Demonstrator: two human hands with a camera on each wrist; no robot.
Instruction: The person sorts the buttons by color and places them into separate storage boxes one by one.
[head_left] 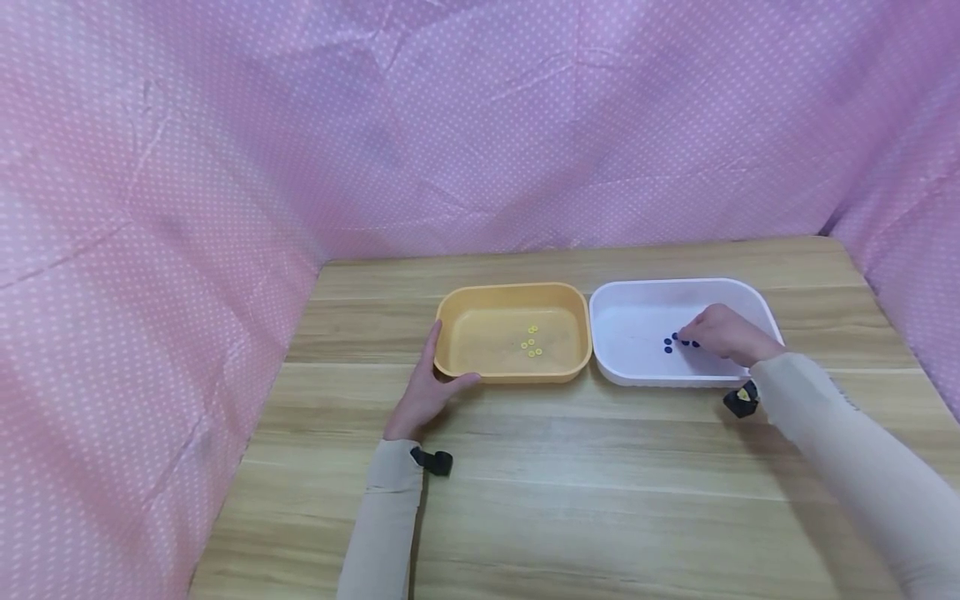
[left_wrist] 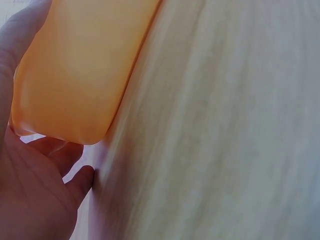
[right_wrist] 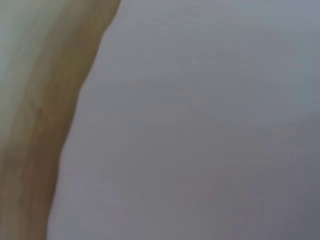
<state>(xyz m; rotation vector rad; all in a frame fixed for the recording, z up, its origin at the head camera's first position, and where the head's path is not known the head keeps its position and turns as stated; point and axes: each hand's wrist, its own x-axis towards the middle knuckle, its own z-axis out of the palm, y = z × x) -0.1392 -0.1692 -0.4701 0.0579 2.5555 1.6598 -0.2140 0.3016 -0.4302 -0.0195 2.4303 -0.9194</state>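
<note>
My left hand (head_left: 422, 400) holds the left front corner of a yellow-orange plastic tray (head_left: 513, 377), with the thumb along its front wall and the fingers at its left end. Small yellow rings or buttons (head_left: 531, 342) lie scattered on that tray's floor. In the left wrist view the same hand (left_wrist: 35, 195) lies around the end of the tray (left_wrist: 75, 75). My right hand (head_left: 723, 333) reaches into a white tray (head_left: 622, 374), its bent fingertips down among several small dark blue buttons (head_left: 668, 350). Whether a button is pinched there is hidden. Only the white tray's wall (right_wrist: 190, 125) shows in the right wrist view.
Both trays stand side by side, nearly touching, on a wood-grain table (head_left: 555, 483). Pink dotted cloth (head_left: 480, 125) hangs behind the table and along its sides. Black straps (head_left: 435, 462) with small devices sit on both wrists, over beige sleeves.
</note>
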